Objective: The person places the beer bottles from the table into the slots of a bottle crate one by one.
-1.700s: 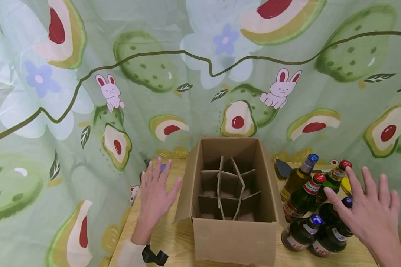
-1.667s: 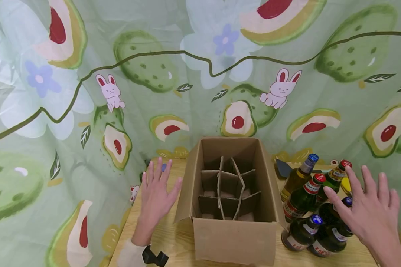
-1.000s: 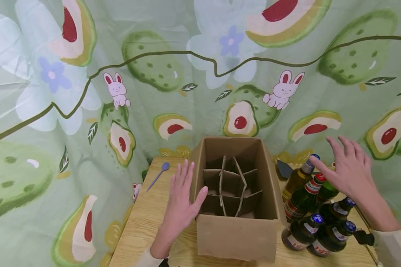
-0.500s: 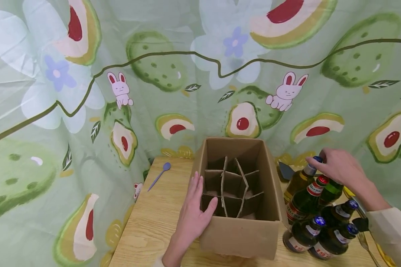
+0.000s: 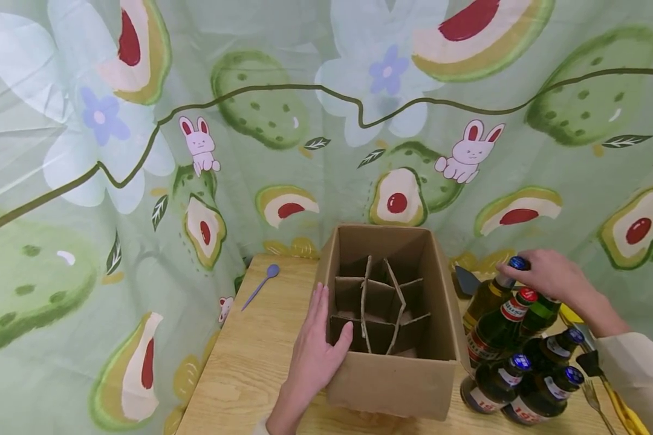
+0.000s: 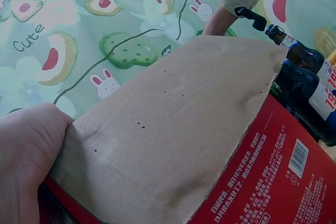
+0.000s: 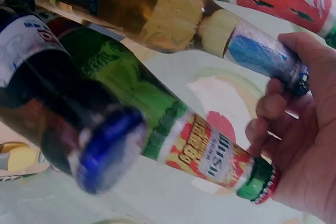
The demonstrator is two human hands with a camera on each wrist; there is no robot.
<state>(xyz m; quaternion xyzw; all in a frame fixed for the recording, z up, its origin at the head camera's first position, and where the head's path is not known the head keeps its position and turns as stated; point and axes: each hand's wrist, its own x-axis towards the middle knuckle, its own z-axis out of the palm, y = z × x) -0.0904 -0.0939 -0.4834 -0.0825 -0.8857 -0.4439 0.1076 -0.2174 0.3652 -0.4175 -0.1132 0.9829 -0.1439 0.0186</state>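
A cardboard carton (image 5: pixel 392 386) with crossed dividers stands open-topped on the table. My left hand (image 5: pixel 318 356) rests on its left wall near the front corner, fingers straight. In the left wrist view, that hand (image 6: pixel 26 150) touches the edge of the carton's brown flap (image 6: pixel 168 119). At right, my right hand (image 5: pixel 555 278) pinches the blue-capped top of an amber beer bottle (image 5: pixel 487 305). The right wrist view shows thumb and fingers of the right hand (image 7: pixel 310 124) at this cap, with a red-capped green bottle (image 7: pixel 205 150) close to the palm.
A red-capped green bottle (image 5: pixel 497 329) and several dark blue-capped bottles (image 5: pixel 492 386) crowd the carton's right side. A dark spatula (image 5: pixel 465 281) lies behind them, and a fork (image 5: pixel 593 396) at right. A blue spoon (image 5: pixel 261 287) lies left of the carton. Patterned cloth hangs behind.
Both hands were raised and spread. My left hand has moved right onto the carton's wall. My right hand has reached over the bottles, come down and taken hold of the amber bottle's top.
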